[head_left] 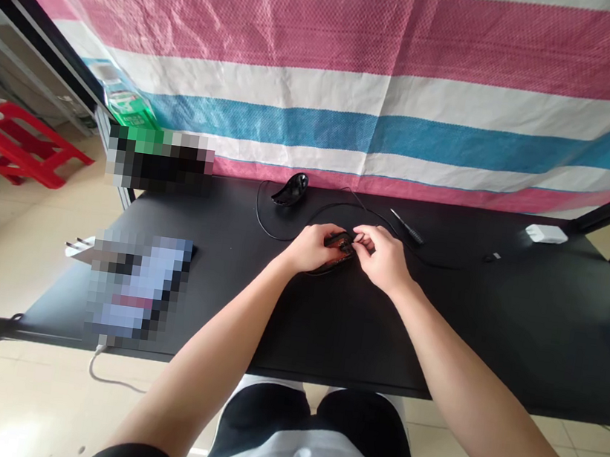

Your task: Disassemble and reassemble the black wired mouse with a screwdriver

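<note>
An opened computer mouse, its orange-brown inner board showing, lies on the black table. My left hand grips its left side, thumb across the near part and fingers along the far edge. My right hand is closed in a pinch at the mouse's right end; a small dark thing shows at the fingertips, too small to name. The curved black mouse cover sits apart, beyond my left hand. A thin black cable loops around behind both hands. Past my right hand lies a screwdriver.
A white charger and a small dark piece lie at the right. At left are a blurred-out phone-like slab, a white plug and a green-labelled bottle. A striped sheet hangs behind the table.
</note>
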Available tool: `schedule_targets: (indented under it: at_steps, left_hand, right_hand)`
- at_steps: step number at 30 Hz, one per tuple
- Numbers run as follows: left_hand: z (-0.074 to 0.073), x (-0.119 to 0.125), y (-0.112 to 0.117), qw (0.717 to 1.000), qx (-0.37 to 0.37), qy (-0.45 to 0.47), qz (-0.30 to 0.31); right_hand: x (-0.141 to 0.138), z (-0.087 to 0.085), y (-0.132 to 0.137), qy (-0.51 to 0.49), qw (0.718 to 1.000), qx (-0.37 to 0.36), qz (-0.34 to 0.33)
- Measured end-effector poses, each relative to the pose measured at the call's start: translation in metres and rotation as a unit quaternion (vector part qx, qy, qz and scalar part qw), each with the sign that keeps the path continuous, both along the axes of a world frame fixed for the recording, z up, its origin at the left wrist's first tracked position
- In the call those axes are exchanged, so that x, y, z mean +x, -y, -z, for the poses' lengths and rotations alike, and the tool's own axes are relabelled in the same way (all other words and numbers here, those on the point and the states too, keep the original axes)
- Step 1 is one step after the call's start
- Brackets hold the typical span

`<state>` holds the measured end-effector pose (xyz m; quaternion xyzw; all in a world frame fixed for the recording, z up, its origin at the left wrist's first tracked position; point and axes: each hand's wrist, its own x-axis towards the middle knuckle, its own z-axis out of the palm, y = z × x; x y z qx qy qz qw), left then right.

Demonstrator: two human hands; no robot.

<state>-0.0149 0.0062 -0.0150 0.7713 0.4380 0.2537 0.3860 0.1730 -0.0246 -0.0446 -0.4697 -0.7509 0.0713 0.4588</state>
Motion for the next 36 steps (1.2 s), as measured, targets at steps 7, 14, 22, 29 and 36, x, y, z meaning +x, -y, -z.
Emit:
schedule_targets:
  at_steps: [7, 14, 22, 29, 36]
  left_hand:
    - [0.000, 0.001, 0.000, 1.000, -0.012, 0.009, 0.014]
    - [-0.005, -0.001, 0.004, 0.998, -0.021, 0.017, 0.049]
    - [-0.003, -0.002, 0.002, 0.998, -0.027, 0.038, 0.054]
    - [0.002, -0.004, 0.001, 0.996, -0.050, 0.063, 0.050]
    - [-0.001, -0.004, 0.003, 0.995, -0.049, 0.061, 0.066]
  right_hand:
    - [0.001, -0.001, 0.000, 0.006, 1.000, -0.007, -0.005]
    - [-0.002, -0.009, 0.003, 0.034, 0.999, -0.027, -0.016]
    - [-0.004, -0.009, 0.003, 0.008, 0.999, -0.045, -0.007]
    - [-0.005, -0.005, 0.003, -0.094, 0.987, -0.131, -0.016]
    - [-0.002, -0.008, 0.003, -0.094, 0.975, -0.196, -0.048]
